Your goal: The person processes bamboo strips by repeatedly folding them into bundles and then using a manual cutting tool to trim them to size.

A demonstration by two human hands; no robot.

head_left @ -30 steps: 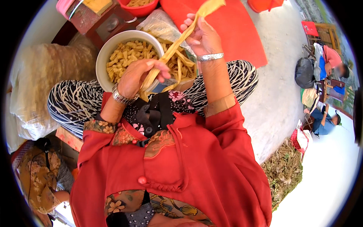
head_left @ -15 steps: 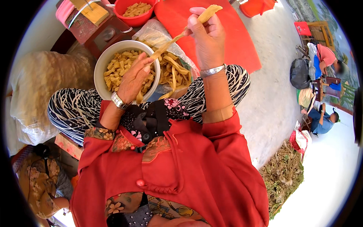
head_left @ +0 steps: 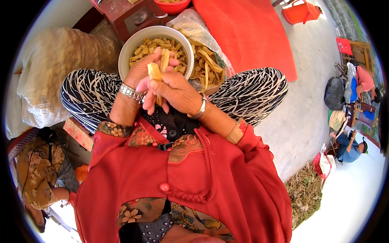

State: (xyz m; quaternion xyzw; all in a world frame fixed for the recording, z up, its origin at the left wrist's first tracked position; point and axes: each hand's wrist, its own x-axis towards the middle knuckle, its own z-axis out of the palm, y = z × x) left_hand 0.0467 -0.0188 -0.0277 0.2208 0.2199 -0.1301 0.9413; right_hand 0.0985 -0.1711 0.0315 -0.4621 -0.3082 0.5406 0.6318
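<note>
Fingers bent, my right hand (head_left: 179, 92) pinches a yellow piece (head_left: 154, 71) and my left hand (head_left: 139, 72) a second one (head_left: 165, 58), apparently for control; just beyond, likely for easy reach, sit the white bowl (head_left: 123, 60) of short pieces (head_left: 142, 50) and long strips (head_left: 208, 65) in plastic.

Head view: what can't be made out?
All in the head view.
Left hand: palm partly covered by the right hand.
Yellow strip pieces: full lengths hidden by both hands.
White bowl: bottom buried under cut pieces.
Red bowl: cut off by the top edge.
Cloudy sack: contents blurred by its plastic.
</note>
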